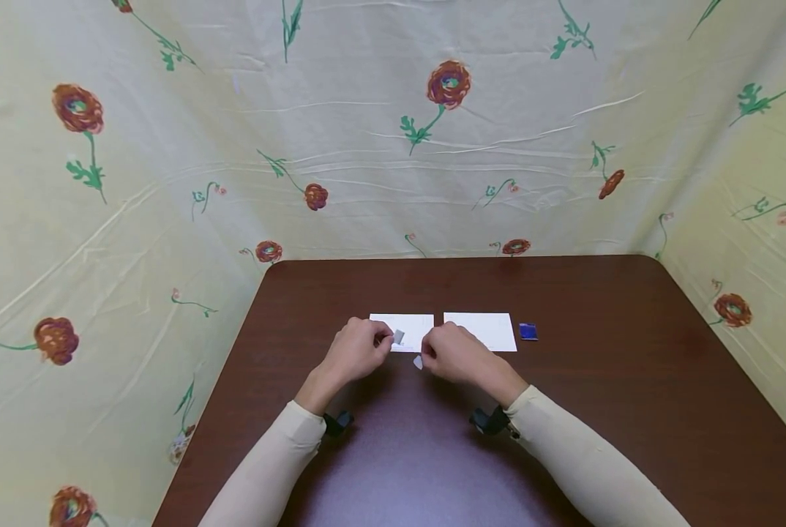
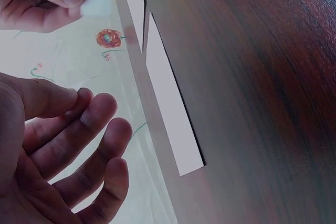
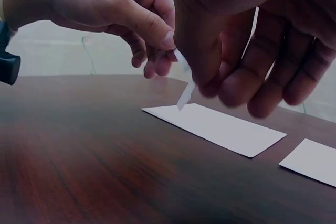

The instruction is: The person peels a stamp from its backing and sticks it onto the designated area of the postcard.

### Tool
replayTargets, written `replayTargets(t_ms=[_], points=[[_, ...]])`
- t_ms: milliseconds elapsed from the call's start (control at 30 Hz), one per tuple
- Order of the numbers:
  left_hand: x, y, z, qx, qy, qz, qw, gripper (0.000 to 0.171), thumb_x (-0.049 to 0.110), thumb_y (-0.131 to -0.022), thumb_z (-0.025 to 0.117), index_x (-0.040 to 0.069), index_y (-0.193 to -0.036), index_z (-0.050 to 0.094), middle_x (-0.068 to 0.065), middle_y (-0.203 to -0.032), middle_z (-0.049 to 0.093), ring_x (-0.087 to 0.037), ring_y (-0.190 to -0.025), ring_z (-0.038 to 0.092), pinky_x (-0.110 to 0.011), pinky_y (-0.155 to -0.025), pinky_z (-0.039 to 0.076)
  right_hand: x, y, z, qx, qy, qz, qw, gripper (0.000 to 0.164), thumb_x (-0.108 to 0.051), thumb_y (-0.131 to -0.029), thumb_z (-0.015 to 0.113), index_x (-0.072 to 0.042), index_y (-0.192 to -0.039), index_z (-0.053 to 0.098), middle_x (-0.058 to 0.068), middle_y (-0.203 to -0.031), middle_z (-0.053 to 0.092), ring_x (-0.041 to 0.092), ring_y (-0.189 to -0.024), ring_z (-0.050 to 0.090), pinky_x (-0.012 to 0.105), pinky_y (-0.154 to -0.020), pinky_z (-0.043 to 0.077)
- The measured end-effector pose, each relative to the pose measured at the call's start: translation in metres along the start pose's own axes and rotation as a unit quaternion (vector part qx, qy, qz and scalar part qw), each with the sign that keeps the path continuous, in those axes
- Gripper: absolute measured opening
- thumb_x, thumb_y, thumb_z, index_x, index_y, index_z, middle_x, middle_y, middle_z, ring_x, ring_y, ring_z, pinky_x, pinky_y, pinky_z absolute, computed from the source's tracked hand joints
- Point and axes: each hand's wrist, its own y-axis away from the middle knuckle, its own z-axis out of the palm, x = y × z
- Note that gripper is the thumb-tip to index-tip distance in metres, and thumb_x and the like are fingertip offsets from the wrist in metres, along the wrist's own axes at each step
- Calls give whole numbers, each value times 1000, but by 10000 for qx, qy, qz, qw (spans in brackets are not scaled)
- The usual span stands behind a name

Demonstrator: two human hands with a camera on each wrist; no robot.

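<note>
My left hand (image 1: 358, 350) pinches a small grey piece (image 1: 399, 337) between thumb and fingertips, over the left white card (image 1: 411, 322). In the left wrist view its other fingers are loosely bent. My right hand (image 1: 457, 353) pinches a small whitish, translucent piece (image 2: 97, 2) by its edge. In the right wrist view that thin piece (image 3: 186, 97) hangs down from the fingertips, and the two hands are close together. The right white card (image 1: 481, 331) lies flat behind the right hand. What the pieces are cannot be told.
A small dark blue square packet (image 1: 528, 331) lies right of the cards on the brown wooden table (image 1: 406, 468). Flower-patterned cloth (image 1: 367, 110) hangs behind the table and at both sides. Dark bands with cameras are on both wrists.
</note>
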Motion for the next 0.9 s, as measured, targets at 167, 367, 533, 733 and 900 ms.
replayTargets(t_ms=[167,367,533,733,900], points=[[0,0,1,69,3,37,10000,14,20,-91,65,19,-87,77,12,-71,65,-6,-60,55,-28,-55,45,-4,4,5,-430,-48,-301,9986,23,-14,-87,69,-20,-65,63,-12,-54,49,4,-50,43,23,-49,38],[1,1,1,129,8,32,9999,14,20,-91,65,20,-86,77,13,-71,65,-6,-60,55,-28,-54,45,-10,6,16,-895,-123,-447,9949,24,-15,-88,68,-21,-66,62,-12,-58,52,3,-51,45,22,-49,39],[1,1,1,83,-5,17,10000,14,20,-91,64,19,-86,77,12,-72,66,-5,-60,55,-27,-55,46,-16,7,20,-1254,-353,-523,9901,22,-15,-89,68,-19,-67,64,-12,-58,53,2,-50,45,21,-49,39],[1,1,0,61,32,11,10000,15,19,-92,64,18,-87,78,12,-72,66,-5,-60,55,-27,-55,45,-22,8,20,-1791,-547,-440,9813,22,-13,-87,68,-20,-66,66,-13,-56,52,3,-49,43,21,-48,38],[1,2,0,68,3,7,10000,14,20,-92,64,19,-86,77,12,-71,65,-5,-60,54,-27,-55,45,-24,8,23,-1634,-163,-402,9856,26,-14,-85,69,-20,-62,58,-11,-54,47,5,-48,40,23,-46,34]])
